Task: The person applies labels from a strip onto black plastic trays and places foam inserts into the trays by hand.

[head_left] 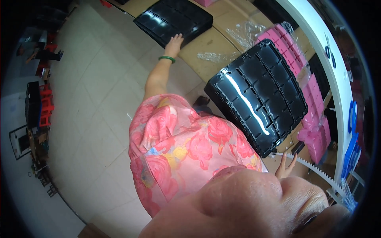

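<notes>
We see clear plastic wrap [247, 32] lying crumpled on the brown cardboard [206, 47] between the two black trays, and a clear bag [291, 47] around the pink blocks at the right, beside the nearer tray [258, 95]; more bagged pink blocks [315, 135] sit below it. No labels, signs or screens are clear enough to tell
</notes>
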A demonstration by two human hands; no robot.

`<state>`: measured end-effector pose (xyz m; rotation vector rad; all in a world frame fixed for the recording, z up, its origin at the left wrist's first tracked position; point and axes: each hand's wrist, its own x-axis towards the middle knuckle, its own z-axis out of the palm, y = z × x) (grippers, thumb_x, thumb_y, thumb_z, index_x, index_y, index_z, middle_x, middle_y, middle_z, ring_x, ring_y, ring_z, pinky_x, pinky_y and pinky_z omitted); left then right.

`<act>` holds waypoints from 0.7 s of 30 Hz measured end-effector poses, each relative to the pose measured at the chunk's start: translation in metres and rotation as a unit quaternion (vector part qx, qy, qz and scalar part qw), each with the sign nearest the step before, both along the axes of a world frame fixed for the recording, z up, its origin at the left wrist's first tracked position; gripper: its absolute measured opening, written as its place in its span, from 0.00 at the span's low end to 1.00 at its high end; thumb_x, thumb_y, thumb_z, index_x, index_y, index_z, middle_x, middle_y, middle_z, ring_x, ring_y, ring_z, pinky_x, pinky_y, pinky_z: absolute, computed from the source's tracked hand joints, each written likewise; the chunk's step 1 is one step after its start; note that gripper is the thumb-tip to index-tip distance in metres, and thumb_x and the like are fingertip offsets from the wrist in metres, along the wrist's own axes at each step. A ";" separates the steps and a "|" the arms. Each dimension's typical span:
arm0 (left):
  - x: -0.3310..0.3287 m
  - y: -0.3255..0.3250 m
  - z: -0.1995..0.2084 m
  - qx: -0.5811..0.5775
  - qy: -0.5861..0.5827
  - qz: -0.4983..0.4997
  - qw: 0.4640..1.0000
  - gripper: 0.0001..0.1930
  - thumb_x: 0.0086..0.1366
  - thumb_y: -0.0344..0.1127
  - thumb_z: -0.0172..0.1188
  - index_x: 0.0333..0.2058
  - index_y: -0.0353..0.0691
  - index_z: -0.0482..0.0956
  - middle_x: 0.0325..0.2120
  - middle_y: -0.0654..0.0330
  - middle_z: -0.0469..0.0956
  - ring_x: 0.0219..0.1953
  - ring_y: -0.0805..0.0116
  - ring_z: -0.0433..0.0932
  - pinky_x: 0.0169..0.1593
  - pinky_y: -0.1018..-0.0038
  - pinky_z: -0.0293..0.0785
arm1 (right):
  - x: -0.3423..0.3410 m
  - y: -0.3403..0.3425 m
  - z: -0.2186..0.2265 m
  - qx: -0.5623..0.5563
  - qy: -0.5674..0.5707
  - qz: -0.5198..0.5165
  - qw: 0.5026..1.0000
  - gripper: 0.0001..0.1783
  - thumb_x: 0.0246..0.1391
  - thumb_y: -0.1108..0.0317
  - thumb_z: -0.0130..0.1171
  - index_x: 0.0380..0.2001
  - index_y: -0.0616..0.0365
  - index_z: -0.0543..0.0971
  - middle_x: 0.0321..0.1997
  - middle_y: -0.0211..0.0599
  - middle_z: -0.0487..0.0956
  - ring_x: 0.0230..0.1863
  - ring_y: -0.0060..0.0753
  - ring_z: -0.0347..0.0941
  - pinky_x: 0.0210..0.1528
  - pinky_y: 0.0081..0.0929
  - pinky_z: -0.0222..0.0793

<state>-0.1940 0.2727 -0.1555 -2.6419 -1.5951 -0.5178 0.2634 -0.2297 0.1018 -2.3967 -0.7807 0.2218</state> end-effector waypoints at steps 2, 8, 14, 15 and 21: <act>-0.005 0.000 0.015 0.003 -0.010 -0.019 1.000 0.18 0.62 0.27 0.44 0.51 0.37 0.72 0.61 0.54 0.63 0.64 0.56 0.60 0.64 0.60 0.58 | -0.010 0.004 0.022 0.014 -0.003 0.002 1.000 0.37 0.55 0.50 0.60 0.63 0.57 0.63 0.65 0.49 0.63 0.67 0.44 0.55 0.68 0.36 0.44; -0.028 -0.020 0.005 -0.106 0.044 0.018 0.993 0.20 0.63 0.34 0.52 0.54 0.39 0.70 0.64 0.55 0.58 0.65 0.56 0.59 0.64 0.58 0.60 | 0.028 -0.001 -0.012 0.034 0.045 0.008 0.998 0.37 0.54 0.53 0.62 0.62 0.59 0.64 0.67 0.46 0.60 0.69 0.43 0.52 0.68 0.36 0.43; 0.001 -0.035 0.048 -0.188 0.031 0.118 0.974 0.31 0.57 0.41 0.60 0.59 0.40 0.64 0.64 0.41 0.52 0.66 0.44 0.53 0.63 0.53 0.58 | 0.142 0.004 -0.069 0.139 0.036 -0.149 0.978 0.39 0.52 0.53 0.64 0.62 0.60 0.64 0.66 0.51 0.60 0.68 0.41 0.54 0.64 0.37 0.52; 0.029 -0.027 0.048 -0.185 -0.040 0.082 0.979 0.32 0.57 0.40 0.60 0.59 0.40 0.63 0.64 0.39 0.51 0.66 0.42 0.53 0.64 0.55 0.57 | 0.141 -0.012 -0.068 0.150 0.042 -0.148 0.977 0.38 0.52 0.53 0.63 0.61 0.61 0.64 0.66 0.51 0.60 0.67 0.41 0.54 0.64 0.37 0.52; 0.057 -0.094 0.063 -0.184 -0.219 0.050 0.957 0.28 0.59 0.42 0.60 0.56 0.38 0.68 0.62 0.42 0.57 0.62 0.46 0.61 0.63 0.64 0.59 | 0.143 -0.006 -0.069 0.144 0.092 -0.051 0.984 0.34 0.54 0.56 0.61 0.60 0.62 0.65 0.62 0.50 0.64 0.64 0.40 0.58 0.62 0.36 0.55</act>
